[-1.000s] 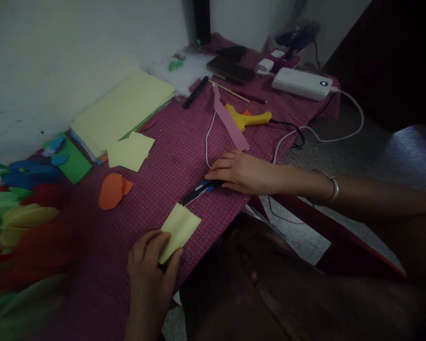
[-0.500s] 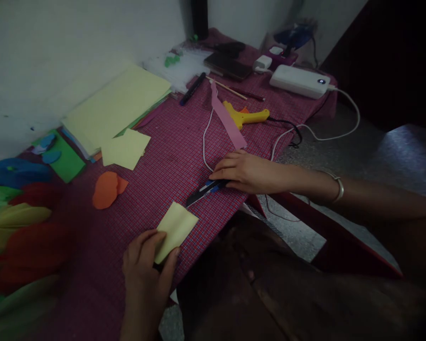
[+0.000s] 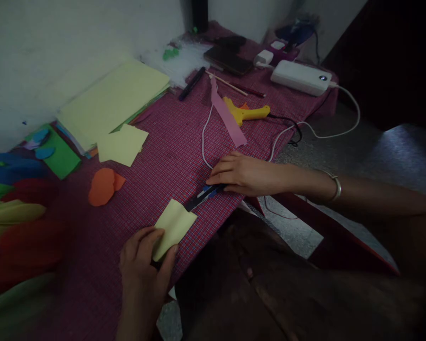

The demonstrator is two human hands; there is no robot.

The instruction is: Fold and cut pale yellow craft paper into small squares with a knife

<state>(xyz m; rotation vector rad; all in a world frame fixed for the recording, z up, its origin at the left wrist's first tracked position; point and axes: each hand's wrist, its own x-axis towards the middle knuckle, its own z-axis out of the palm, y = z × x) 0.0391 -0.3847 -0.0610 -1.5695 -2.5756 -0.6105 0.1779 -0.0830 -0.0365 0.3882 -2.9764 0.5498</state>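
My left hand pinches the near corner of a small folded yellow paper on the red checked cloth. My right hand lies over the handle of a black and blue cutter knife, fingers curled on it. The knife's tip points at the yellow paper and nearly touches its far edge.
A yellow glue gun, a pink paper strip, white cables and a white power bank lie behind my right hand. A yellow paper stack, a loose yellow piece, orange cutouts and coloured paper shapes fill the left.
My right hand has drawn the cutter knife a little closer to the yellow paper. The left hand keeps its hold on the paper.
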